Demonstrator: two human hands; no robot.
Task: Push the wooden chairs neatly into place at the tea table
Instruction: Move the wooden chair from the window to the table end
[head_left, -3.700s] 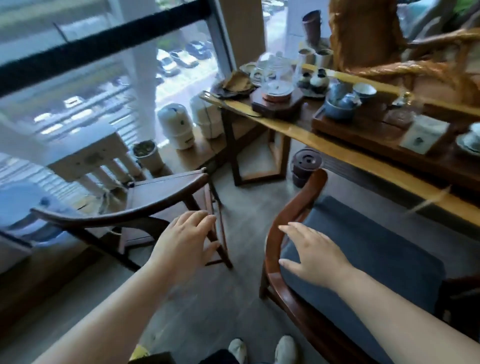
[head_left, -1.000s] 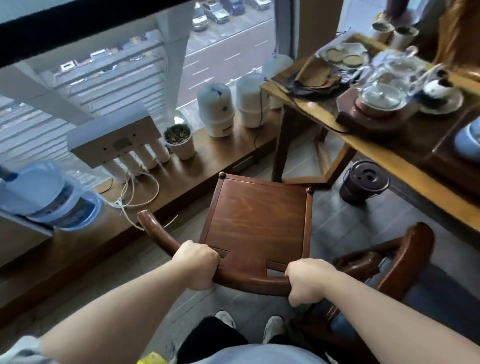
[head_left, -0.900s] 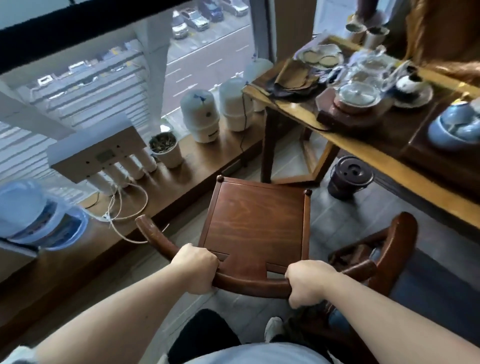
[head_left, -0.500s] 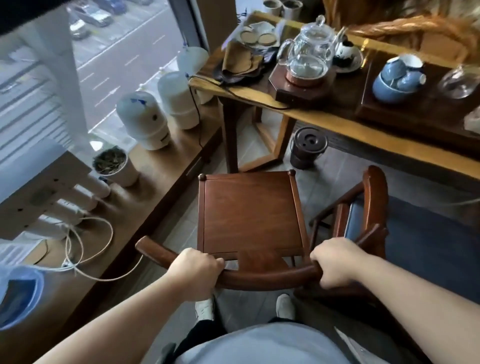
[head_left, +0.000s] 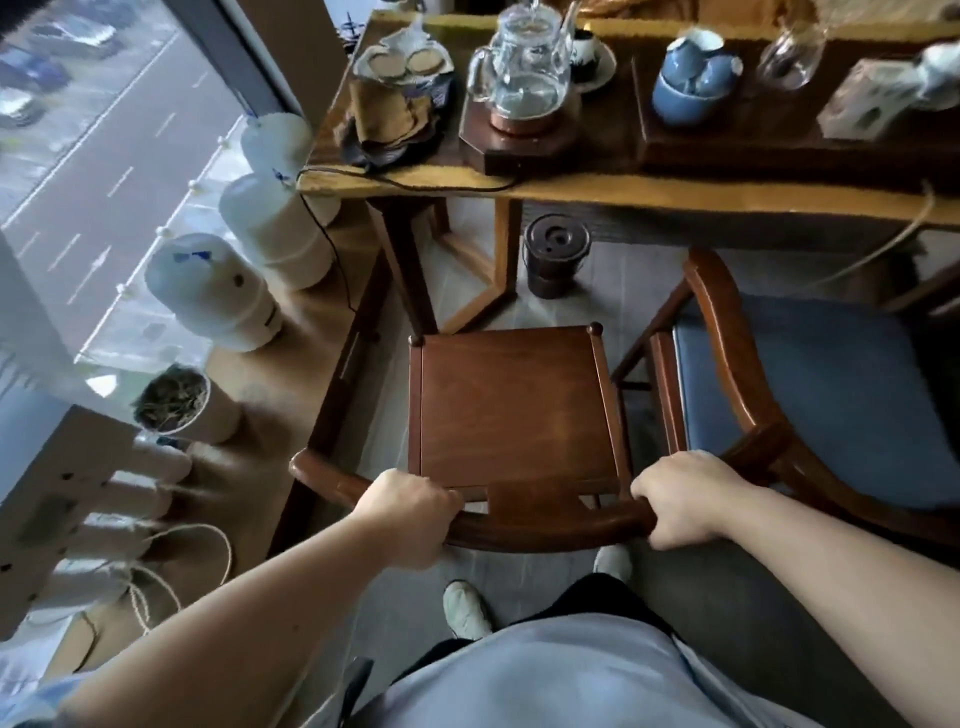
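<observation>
Head view: both hands (head_left: 410, 512) grip the wooden chair (head_left: 511, 410) backrest.

Place: we take this for a tea room beside a high window.
Table: we see a long wooden tea table (head_left: 597, 187) bearing a glass teapot (head_left: 524, 67), blue cups (head_left: 691, 78) and coasters (head_left: 405, 62).
Seating: wooden chairs (head_left: 509, 405).
Outlook: a road (head_left: 93, 156) far below.
</observation>
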